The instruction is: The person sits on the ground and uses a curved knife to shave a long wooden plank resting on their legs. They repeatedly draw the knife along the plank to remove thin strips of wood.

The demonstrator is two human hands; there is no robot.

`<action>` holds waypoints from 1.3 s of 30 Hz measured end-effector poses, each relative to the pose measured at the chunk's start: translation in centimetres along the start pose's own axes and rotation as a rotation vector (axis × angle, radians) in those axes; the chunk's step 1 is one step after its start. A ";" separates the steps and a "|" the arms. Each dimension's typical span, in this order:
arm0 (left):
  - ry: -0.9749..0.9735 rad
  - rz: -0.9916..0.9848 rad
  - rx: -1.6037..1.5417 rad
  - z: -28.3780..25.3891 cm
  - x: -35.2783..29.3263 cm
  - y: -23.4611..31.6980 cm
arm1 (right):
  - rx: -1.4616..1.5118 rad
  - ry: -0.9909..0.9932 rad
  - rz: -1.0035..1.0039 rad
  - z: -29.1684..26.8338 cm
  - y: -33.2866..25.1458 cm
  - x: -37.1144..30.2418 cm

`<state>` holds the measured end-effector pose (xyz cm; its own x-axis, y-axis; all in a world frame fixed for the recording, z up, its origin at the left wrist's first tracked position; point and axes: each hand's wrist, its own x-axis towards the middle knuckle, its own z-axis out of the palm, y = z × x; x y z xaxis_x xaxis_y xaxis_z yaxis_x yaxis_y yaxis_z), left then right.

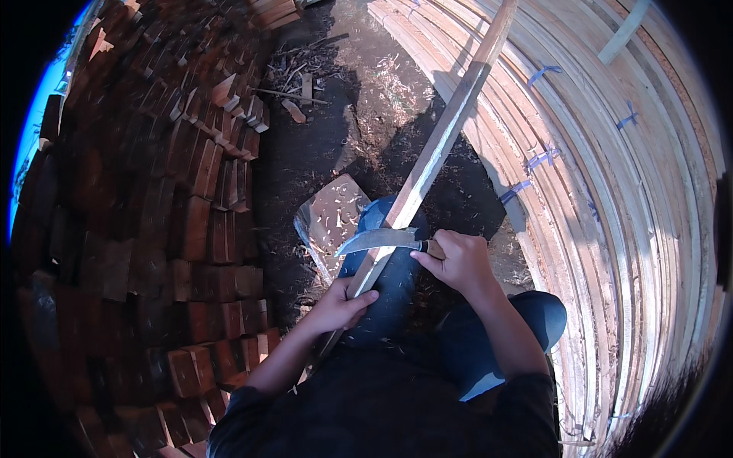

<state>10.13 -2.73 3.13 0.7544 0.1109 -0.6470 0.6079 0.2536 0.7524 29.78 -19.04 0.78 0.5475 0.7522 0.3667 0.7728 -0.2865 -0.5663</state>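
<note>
A long wooden strip (435, 149) slants from my lap up to the far right, across my bent knee. Wrapped round its near end is my left hand (341, 304), thumb on top. My right hand (458, 259) grips the dark handle of a curved knife (378, 241). The blade lies across the strip, its tip pointing left, a little beyond my left hand. Along the strip's upper side runs a pale, bare band, while the neighbouring face is darker. Where the blade's edge meets the wood is too small to make out.
Stacked reddish-brown wood pieces (202, 237) rise on the left. Long pale boards (580, 191), some tied with blue strips, lie piled on the right. Wood shavings litter the dark ground (305, 168) and a flat slab (334, 204) beside my knee.
</note>
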 end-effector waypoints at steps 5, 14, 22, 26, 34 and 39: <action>0.028 0.008 0.024 0.1 0.6 0.6 | -0.044 0.025 -0.005 0.1 0.5 0.3; -0.035 -0.007 -0.002 -0.2 1.0 0.4 | -0.075 0.078 0.238 -2.5 2.8 1.2; -0.001 -0.025 -0.007 -0.3 1.0 0.2 | -0.132 0.162 0.272 -2.8 4.9 2.7; -0.030 -0.059 -0.034 -0.5 1.3 0.6 | -0.107 0.127 0.205 -1.1 3.8 1.3; -0.020 -0.069 0.030 0.0 1.5 0.6 | -0.111 0.207 0.158 -3.1 7.5 3.7; 0.003 -0.044 0.051 -0.5 1.5 0.0 | -0.143 0.021 -0.166 0.1 2.5 1.0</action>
<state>11.13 -2.04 2.12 0.7258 0.1032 -0.6801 0.6527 0.2089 0.7282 32.24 -18.93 -0.30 0.4143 0.7841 0.4621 0.8897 -0.2420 -0.3871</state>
